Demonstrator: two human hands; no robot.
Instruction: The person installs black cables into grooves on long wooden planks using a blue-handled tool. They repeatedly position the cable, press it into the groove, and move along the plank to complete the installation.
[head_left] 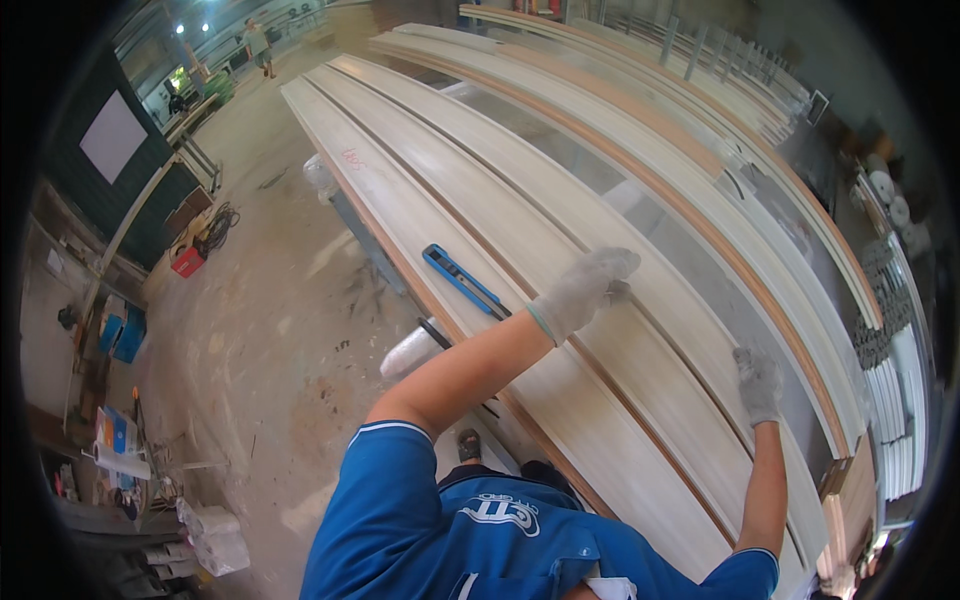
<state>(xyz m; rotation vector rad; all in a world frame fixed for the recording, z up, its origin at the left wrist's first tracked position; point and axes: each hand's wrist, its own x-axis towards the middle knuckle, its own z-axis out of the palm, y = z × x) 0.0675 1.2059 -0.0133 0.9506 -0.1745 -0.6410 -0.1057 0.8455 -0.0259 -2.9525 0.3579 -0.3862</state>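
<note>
Gap (685,245) separates panels (500,222) from boards (620,130), right grip (760,385) near panel edge.

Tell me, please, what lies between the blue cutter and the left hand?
The head view shows a narrow brown seam and pale board surface between the blue cutter and the gloved left hand.

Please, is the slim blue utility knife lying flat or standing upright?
Lying flat: the slim blue utility knife rests with its broad side up on a long, pale board.
</note>
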